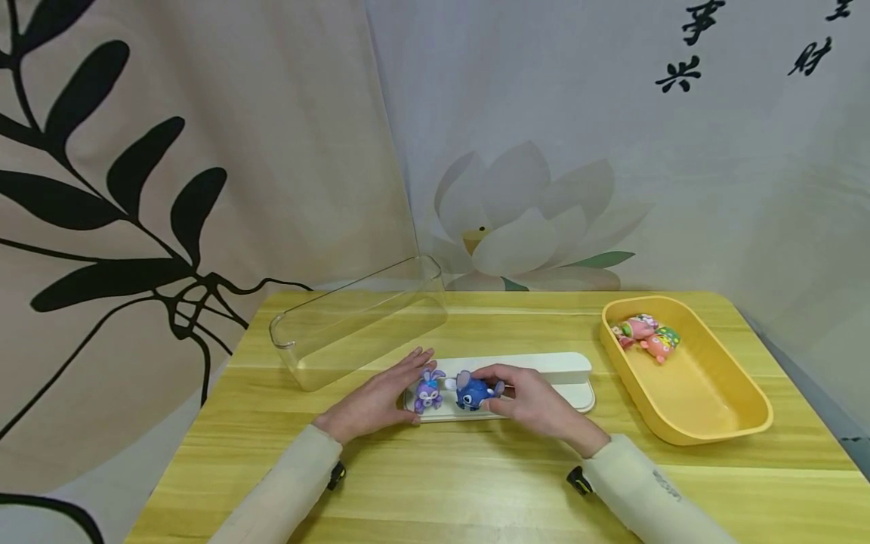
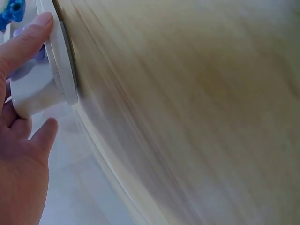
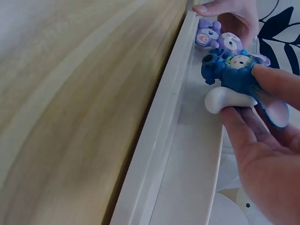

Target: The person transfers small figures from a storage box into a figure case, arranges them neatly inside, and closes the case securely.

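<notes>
A long white display base (image 1: 523, 409) with a raised back step lies on the table. My left hand (image 1: 377, 397) grips its left end, thumb on the front edge and fingers behind, as the left wrist view also shows. Right beside that hand, a purple rabbit-eared figurine (image 1: 428, 392) stands on the base. My right hand (image 1: 533, 400) pinches a blue big-eared figurine (image 1: 470, 391) between thumb and fingers, close over the base and just right of the purple one. In the right wrist view, a white rounded part (image 3: 227, 99) shows beneath the blue figurine (image 3: 234, 77).
A clear box-shaped cover (image 1: 360, 325) lies behind the base on the left. At the right stands a yellow tray (image 1: 707, 408) with several pink figurines (image 1: 659, 344) at its far end. A printed curtain (image 1: 544, 113) hangs beyond the table's back edge.
</notes>
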Demonstrator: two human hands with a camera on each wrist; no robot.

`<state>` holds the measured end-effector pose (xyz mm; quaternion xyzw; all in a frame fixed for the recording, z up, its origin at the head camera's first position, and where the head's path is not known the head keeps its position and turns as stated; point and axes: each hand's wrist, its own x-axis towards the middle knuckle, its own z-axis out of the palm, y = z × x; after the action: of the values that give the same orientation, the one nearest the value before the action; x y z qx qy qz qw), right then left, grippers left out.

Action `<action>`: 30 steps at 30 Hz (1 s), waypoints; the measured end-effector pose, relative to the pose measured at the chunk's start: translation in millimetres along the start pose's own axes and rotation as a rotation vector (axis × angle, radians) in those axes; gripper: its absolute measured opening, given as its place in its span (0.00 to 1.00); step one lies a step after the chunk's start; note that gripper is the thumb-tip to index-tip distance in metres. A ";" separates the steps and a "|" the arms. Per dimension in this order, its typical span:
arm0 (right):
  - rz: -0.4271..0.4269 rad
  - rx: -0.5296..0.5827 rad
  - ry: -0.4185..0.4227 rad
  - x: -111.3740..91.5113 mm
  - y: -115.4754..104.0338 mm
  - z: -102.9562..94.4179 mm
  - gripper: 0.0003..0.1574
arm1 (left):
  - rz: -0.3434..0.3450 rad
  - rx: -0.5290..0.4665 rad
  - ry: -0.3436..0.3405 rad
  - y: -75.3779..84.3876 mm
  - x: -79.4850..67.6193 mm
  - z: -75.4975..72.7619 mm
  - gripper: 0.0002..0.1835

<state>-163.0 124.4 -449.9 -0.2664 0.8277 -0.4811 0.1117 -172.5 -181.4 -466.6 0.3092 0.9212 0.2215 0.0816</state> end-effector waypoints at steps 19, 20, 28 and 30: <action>-0.084 -0.310 0.118 3.7 -1.1 6.7 0.21 | -0.006 0.011 -0.004 1.5 1.2 1.0 0.52; -0.086 -0.311 0.124 3.7 -1.3 6.3 0.20 | -0.006 0.012 -0.006 1.7 1.6 1.0 0.52; -0.073 -0.228 0.108 6.1 -3.7 4.9 0.17 | 0.009 0.016 -0.004 1.1 3.7 1.0 0.51; -0.072 -0.211 0.102 7.3 -3.9 5.1 0.17 | 0.009 0.013 -0.002 1.0 3.9 1.2 0.52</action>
<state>-165.5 115.2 -448.6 -0.2814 0.8683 -0.4079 0.0233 -174.7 -177.9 -467.3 0.3142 0.9212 0.2155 0.0794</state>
